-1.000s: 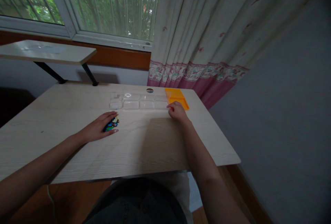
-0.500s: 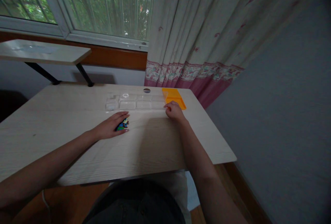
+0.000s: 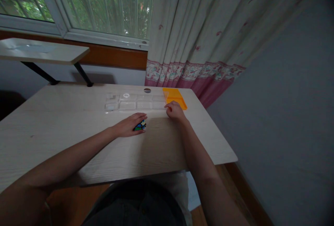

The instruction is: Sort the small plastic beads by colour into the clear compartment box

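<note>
My left hand (image 3: 130,125) lies low over the table, its fingers and thumb curved around a cluster of small multicoloured pieces (image 3: 141,125). Blue, green, white and black show at its open side; their exact kind is too small to make out. My right hand (image 3: 175,110) is closed, with index finger and thumb at the right end of a clear plastic compartment tray (image 3: 136,109). Just beyond that hand, an orange plastic tray or box (image 3: 172,92) overlaps the clear one's right end. Part of the orange piece is hidden behind my right hand.
The pale wooden table (image 3: 109,160) has a raised shelf (image 3: 75,53) on black legs at its back left. A small dark round spot (image 3: 147,90) sits behind the clear tray. A curtain (image 3: 177,45) and a wall (image 3: 273,114) border the table's back and right.
My left hand has slid right across the table, carrying the colourful pieces along with it. My right hand and both trays stay in place; the view has shifted slightly.
</note>
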The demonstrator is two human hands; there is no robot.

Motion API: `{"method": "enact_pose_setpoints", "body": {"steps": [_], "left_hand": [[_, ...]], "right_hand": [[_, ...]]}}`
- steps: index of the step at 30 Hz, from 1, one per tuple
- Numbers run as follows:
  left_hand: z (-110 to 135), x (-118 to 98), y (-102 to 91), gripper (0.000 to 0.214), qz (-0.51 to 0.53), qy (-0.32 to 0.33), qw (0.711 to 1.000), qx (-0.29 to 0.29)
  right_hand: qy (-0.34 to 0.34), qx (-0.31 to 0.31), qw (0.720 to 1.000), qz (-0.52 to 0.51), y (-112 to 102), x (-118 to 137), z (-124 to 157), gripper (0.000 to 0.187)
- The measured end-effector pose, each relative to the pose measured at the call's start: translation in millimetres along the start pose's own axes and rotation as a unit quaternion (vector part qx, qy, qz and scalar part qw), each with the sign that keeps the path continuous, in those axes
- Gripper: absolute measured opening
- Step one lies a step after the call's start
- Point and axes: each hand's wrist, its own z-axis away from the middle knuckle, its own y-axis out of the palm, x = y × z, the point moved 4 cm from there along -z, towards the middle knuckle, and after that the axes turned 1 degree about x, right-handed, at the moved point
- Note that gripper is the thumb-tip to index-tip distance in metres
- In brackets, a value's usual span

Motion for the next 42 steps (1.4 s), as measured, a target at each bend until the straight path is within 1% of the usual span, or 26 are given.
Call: {"method": "enact_pose_setpoints", "body": {"steps": [4, 8, 16, 18, 21, 25, 28, 31, 33, 36, 39, 42], "left_hand": [[-8.8, -1.5, 1.2, 0.063, 0.017, 0.011, 1.0, -0.006], [-12.1, -0.8, 1.5, 0.061, 0.027, 0.012, 0.999, -0.011], [-15.9, -0.3, 3.2, 0.063, 0.002, 0.007, 1.0, -0.008], [-15.7, -2.0, -0.5, 0.061, -0.011, 0.004, 1.0, -0.017], [-12.0, -6.4, -10.8, 0.054, -0.021, -0.003, 0.999, -0.04], [3.3, -7.8, -29.5, 0.043, -0.019, -0.029, 0.996, -0.077], [23.6, 3.8, -43.9, 0.043, -0.048, -0.078, 0.988, -0.126], [45.6, 25.4, -53.8, 0.045, -0.103, -0.156, 0.965, -0.185], [55.3, 39.0, -53.5, 0.047, -0.136, -0.19, 0.954, -0.188], [61.1, 52.9, -47.3, 0.048, -0.161, -0.215, 0.948, -0.172], [61.7, 57.7, -42.4, 0.048, -0.16, -0.222, 0.947, -0.171], [61.9, 58.3, -42.4, 0.049, -0.15, -0.225, 0.945, -0.182]], "right_hand": [[-0.003, -0.007, 1.0, -0.004, 0.6, -0.7, -0.2, 0.033], [-0.006, -0.007, 1.0, 0.001, 1.2, -0.8, -0.6, 0.034], [-0.002, -0.006, 1.0, 0.004, 0.3, 0.5, -0.4, 0.034], [-0.005, -0.005, 1.0, 0.004, 0.8, 0.1, -0.5, 0.034], [-0.006, -0.002, 1.0, 0.008, 1.2, -1.0, -0.9, 0.034], [-0.004, 0.002, 1.0, 0.012, 0.0, -1.1, -0.9, 0.033], [-0.003, 0.004, 1.0, 0.009, -1.4, 0.0, -0.3, 0.033], [-0.001, 0.002, 1.0, 0.007, -2.6, 1.0, 0.6, 0.034], [0.002, 0.003, 1.0, 0.01, -3.2, 1.7, 1.2, 0.033], [0.012, 0.008, 1.0, 0.023, -4.6, 2.5, 1.9, 0.032], [0.019, 0.014, 0.999, 0.036, -5.8, 3.5, 2.5, 0.032], [0.019, 0.015, 0.999, 0.044, -6.2, 4.3, 2.7, 0.03]]}}
